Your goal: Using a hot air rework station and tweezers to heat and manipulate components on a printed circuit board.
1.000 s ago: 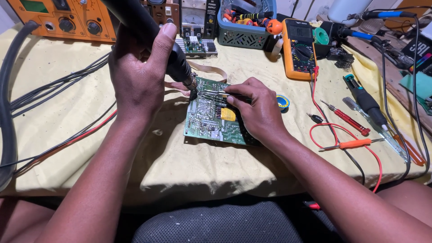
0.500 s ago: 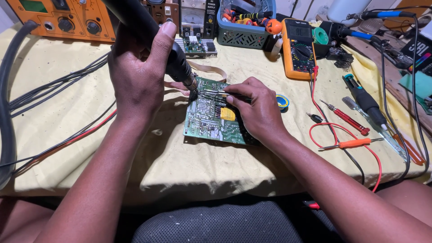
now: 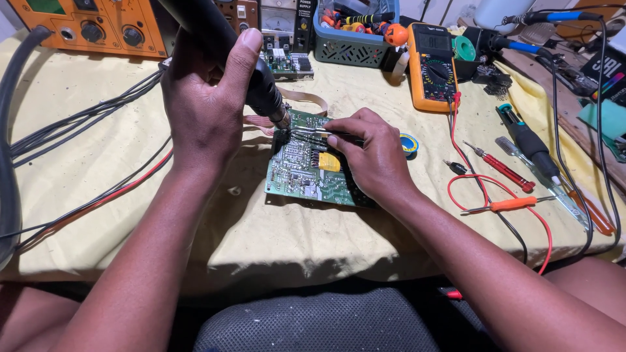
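A green circuit board [image 3: 293, 171] lies flat on the yellow cloth in front of me. My left hand [image 3: 205, 107] grips a thick black hot-air tool [image 3: 261, 85], its metal nozzle tilted down onto the board's upper left corner. My right hand [image 3: 372, 153] rests on the board's right side and pinches metal tweezers [image 3: 312, 132], whose tips point left and meet the board just beside the nozzle. A yellow component [image 3: 329, 161] stands on the board below the tweezers.
An orange multimeter [image 3: 432, 66] with red and black leads sits at the back right. Screwdrivers [image 3: 529, 145], a teal parts basket [image 3: 355, 44], an orange power supply [image 3: 98, 27] and a bundle of cables [image 3: 78, 124] at left surround the board. A small tape roll [image 3: 409, 144] lies beside my right hand.
Both hands hold almost still; the nozzle and the tweezer tips stay at the same corner of the board.
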